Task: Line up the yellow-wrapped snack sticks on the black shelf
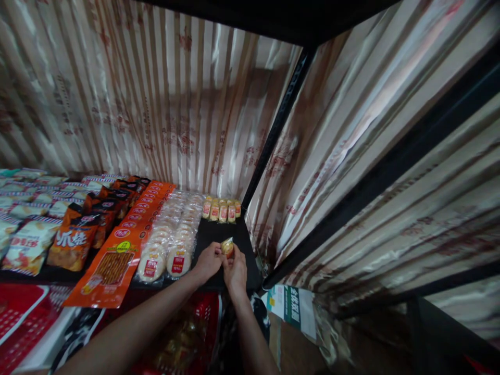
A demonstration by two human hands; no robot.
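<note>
Between the fingertips of my two hands is a small wrapped snack cake [227,247] in shiny yellowish film. My left hand [209,261] pinches it from the left, and my right hand [236,270] has its fingers round the right side. Both hands are over the front part of a black shelf [210,237]. At the back of that shelf stand several similar wrapped snack cakes [223,211] with red labels, side by side. Left of my hands lie rows of round white crackers [179,260] in clear wrappers.
Long orange snack packets [113,271], orange-black bags [74,237] and white chip bags [31,245] line the shelf leftward. A black post [279,127] rises at its right corner, before printed sheeting [187,99]. A red basket [207,333] holding yellowish packets sits below; cardboard boxes [292,344] are lower right.
</note>
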